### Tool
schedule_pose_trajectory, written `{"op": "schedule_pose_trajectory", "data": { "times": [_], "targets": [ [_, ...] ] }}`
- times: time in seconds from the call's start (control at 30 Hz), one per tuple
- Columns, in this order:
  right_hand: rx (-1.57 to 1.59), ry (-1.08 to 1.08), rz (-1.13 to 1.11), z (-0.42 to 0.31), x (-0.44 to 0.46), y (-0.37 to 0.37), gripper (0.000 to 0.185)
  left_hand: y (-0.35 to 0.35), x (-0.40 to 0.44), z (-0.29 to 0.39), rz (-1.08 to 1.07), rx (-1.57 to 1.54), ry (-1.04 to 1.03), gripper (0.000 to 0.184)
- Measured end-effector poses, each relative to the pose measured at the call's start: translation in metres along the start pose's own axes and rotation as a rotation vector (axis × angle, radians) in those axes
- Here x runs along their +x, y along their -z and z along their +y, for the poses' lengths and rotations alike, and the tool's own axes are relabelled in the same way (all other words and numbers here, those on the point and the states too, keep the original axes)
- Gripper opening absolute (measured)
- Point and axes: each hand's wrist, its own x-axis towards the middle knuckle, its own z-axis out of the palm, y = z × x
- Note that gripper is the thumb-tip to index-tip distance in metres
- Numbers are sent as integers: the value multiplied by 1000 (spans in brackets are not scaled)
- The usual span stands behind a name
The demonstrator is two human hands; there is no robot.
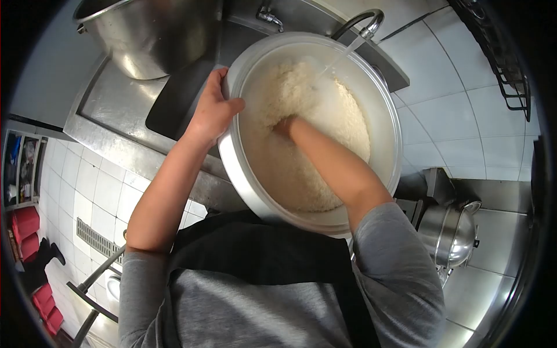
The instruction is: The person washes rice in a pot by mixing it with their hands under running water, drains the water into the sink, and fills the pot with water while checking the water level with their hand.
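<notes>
A large round metal pot holds pale rice and cloudy water. My left hand grips the pot's left rim, thumb over the edge and fingers on the outer side. My right hand reaches down into the rice at the pot's middle; its fingers are hidden under the grains and water. From the curved faucet at the back, a stream of water runs into the pot. Wet rice is heaped just beyond my right hand.
A tall steel stockpot stands on the steel counter to the left, beside the dark sink basin. A smaller lidded pot is at the right. A black wire rack hangs at upper right. Red bins are at far left.
</notes>
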Motion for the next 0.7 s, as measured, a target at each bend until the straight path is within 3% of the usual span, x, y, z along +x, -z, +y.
{"op": "schedule_pose_trajectory", "data": {
  "times": [0.13,0.17,0.23,0.3,0.33,0.37,0.43,0.5,0.63,0.7],
  "targets": [
    [41,-186,34,111,2,-3,39,2,-3,1,-6,1,-33,61],
    [123,-180,168,139,-13,-11,41,2,-2,-1,-10,-1,-34,61],
    [123,-292,-167,160,-55,5,50,4,1,-6,-13,-12,-36,61],
    [346,-263,-134,203,-66,-49,53,3,1,-7,-3,-28,-37,61],
    [692,-328,-212,206,-80,-70,57,2,2,-8,0,-32,-36,61],
    [1038,-391,-286,200,-98,-88,61,2,3,-8,14,-18,-47,62],
    [1071,-555,-407,165,-131,-95,70,3,4,-10,38,10,-65,62],
    [1110,-549,-410,136,-158,-109,77,3,4,-12,43,5,-63,63],
    [1726,-519,-273,57,-139,-142,60,1,2,-6,29,-41,-48,63],
    [2083,-504,-187,9,-121,-125,57,-1,0,-3,43,-32,-45,62]
  ]
}}
